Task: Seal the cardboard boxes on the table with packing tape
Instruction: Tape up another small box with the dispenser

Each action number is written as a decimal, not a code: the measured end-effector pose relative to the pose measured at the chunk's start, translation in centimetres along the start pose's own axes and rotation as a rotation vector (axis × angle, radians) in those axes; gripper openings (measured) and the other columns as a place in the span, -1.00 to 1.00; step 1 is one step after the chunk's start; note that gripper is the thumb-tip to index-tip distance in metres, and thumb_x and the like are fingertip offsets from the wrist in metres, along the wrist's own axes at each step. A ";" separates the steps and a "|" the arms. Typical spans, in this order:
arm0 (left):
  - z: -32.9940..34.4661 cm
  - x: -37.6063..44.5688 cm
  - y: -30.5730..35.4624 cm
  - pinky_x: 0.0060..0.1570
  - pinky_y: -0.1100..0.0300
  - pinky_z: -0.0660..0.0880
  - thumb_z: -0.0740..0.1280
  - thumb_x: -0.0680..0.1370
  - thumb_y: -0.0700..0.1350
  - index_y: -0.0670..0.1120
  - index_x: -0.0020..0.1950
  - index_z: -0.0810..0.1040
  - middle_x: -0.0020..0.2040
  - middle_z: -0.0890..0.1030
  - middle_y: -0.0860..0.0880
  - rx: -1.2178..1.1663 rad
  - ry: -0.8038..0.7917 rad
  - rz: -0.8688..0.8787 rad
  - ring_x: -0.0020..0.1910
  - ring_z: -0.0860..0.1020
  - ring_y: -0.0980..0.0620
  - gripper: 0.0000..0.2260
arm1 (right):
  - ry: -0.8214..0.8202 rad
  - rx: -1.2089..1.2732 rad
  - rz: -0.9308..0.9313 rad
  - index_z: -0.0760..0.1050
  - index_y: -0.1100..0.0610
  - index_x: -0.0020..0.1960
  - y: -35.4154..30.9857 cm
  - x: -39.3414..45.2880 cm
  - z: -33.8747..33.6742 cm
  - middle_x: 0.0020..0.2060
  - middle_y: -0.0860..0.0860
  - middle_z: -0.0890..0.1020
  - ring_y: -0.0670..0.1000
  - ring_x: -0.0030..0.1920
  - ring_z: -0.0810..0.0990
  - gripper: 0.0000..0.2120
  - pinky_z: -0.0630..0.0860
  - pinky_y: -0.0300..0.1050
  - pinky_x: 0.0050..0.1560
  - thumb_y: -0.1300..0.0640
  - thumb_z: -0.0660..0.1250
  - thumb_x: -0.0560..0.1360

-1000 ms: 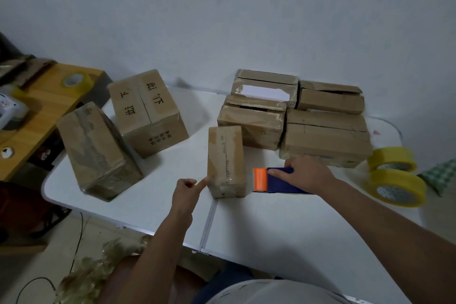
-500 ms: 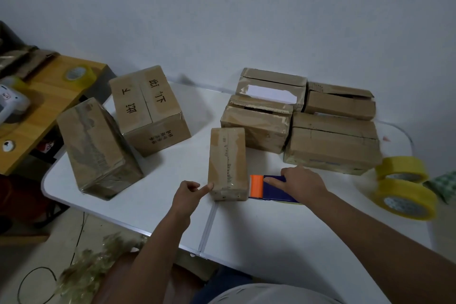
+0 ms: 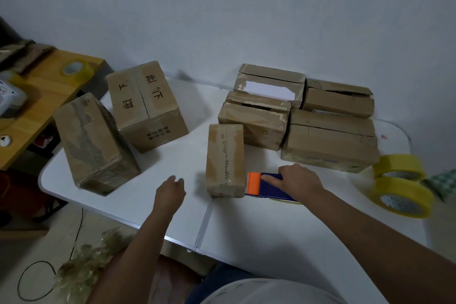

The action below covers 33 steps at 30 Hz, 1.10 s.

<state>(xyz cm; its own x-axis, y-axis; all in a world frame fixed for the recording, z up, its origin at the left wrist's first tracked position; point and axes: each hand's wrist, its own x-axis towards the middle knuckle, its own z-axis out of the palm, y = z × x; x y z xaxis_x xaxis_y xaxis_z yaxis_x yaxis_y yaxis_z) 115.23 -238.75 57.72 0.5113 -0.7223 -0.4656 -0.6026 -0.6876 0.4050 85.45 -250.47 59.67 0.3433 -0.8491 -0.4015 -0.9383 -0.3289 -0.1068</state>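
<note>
Both bare forearms reach forward from the bottom of the frame over the white surface (image 3: 271,234). The left hand (image 3: 170,191) hovers with its back to the camera, fingers loosely curled and holding nothing. The right hand (image 3: 299,180) lies palm down on a tape dispenser (image 3: 267,185), its index finger stretched straight along the blue top toward the orange end, the other fingers curled over the far side.

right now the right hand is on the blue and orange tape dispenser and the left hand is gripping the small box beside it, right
Not quite. In the head view the left hand hangs apart from the small box, touching nothing. The right hand is indeed on the blue and orange tape dispenser.
</note>
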 end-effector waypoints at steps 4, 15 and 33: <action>-0.2 -1.7 0.4 0.40 0.01 0.32 0.28 0.56 -0.40 -0.18 0.48 0.39 0.42 0.47 -0.17 0.048 0.355 0.539 0.38 0.48 -0.15 -0.52 | 0.012 -0.002 0.004 0.46 0.05 -0.12 0.0 -0.1 0.2 -0.34 -0.05 0.45 -0.02 -0.26 0.50 -0.39 0.38 -0.18 -0.27 -0.46 -0.01 0.48; 0.7 -1.1 4.8 0.30 -0.06 0.44 0.52 0.30 -0.41 -0.07 0.10 0.71 0.22 0.65 -0.05 0.351 0.167 1.124 0.26 0.58 -0.09 -0.57 | 0.001 0.040 0.009 0.52 0.09 -0.06 -1.0 -0.8 0.8 -0.28 -0.01 0.51 0.01 -0.22 0.54 -0.37 0.47 -0.14 -0.18 -0.44 0.01 0.50; 4.7 1.4 6.6 0.53 -0.18 -0.20 -0.28 0.64 0.18 0.09 0.62 -0.03 0.61 -0.11 0.11 0.665 0.018 1.000 0.59 -0.21 0.06 -0.45 | 0.038 0.094 -0.017 0.40 -0.04 -0.13 3.3 -2.4 1.4 -0.41 -0.15 0.40 -0.18 -0.40 0.39 -0.47 0.22 -0.27 -0.42 -0.49 0.02 0.45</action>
<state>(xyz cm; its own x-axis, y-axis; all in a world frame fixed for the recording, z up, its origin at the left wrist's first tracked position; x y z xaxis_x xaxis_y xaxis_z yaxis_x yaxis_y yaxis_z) 109.06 -243.96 56.01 -0.3578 -0.9194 -0.1634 -0.9333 0.3468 0.0929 81.46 -248.99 59.02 0.3590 -0.8593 -0.3642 -0.9314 -0.3047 -0.1993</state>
